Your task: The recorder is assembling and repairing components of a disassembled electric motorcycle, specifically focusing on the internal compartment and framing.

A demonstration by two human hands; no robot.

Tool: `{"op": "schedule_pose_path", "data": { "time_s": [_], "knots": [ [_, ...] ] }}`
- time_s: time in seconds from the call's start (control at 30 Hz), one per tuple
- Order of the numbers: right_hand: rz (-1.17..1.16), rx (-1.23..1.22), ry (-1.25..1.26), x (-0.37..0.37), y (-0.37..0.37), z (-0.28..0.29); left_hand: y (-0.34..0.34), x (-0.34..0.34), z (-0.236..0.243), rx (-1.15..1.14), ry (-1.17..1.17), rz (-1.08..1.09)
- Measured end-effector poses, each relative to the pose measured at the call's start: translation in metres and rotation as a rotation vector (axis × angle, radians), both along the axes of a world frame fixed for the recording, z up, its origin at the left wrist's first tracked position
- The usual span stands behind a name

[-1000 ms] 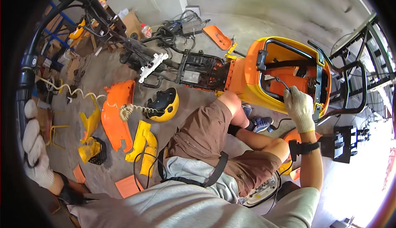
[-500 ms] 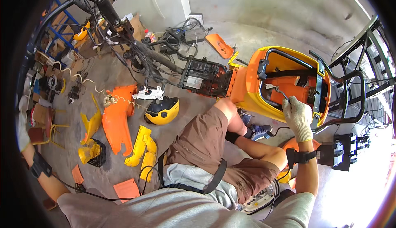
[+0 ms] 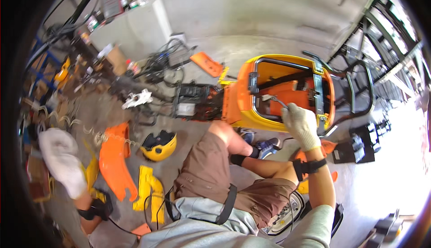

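Note:
My right hand, in a pale knitted glove, is closed on a slim metal tool, likely a wrench. The tool's far end reaches into the opening of the yellow and orange tail body of a stripped scooter. Inside that opening lie an orange panel and dark parts. At the far left, my gloved left hand is raised away from the scooter, near the loose panels. Motion smears its fingers, so their pose cannot be made out.
An orange panel, yellow panels and a yellow-black helmet lie on the floor to the left. Behind the scooter's tail stand a black tube rack and a metal frame. A cabinet stands at the back left.
The view has swung, so the scooter sits further left. My left hand has come in from the left edge, blurred. My right hand still holds the tool at the opening.

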State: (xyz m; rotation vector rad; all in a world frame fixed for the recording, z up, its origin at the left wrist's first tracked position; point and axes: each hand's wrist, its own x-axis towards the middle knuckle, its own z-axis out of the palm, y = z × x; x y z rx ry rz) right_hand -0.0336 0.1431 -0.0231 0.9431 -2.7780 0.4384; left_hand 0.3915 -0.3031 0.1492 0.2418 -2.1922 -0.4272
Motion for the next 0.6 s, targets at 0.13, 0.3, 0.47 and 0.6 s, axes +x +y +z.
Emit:
{"op": "schedule_pose_path", "data": {
  "time_s": [0.13,0.3,0.47,0.6],
  "knots": [
    [0.033,-0.426,0.204,0.009,-0.002,0.015,0.079,-0.137,-0.099,1.038,-0.246,-0.353],
    [-0.252,-0.996,-0.284,0.064,0.02,0.025,0.169,-0.29,-0.141,0.335,-0.123,-0.813],
    [-0.585,-0.93,-0.473,0.089,0.079,0.008,0.231,-0.378,-0.156,0.046,-0.6,-0.807],
    [-0.648,-0.732,-0.374,0.075,0.124,0.003,0.249,-0.392,-0.171,-0.172,-0.806,-0.624]
  ]
}}
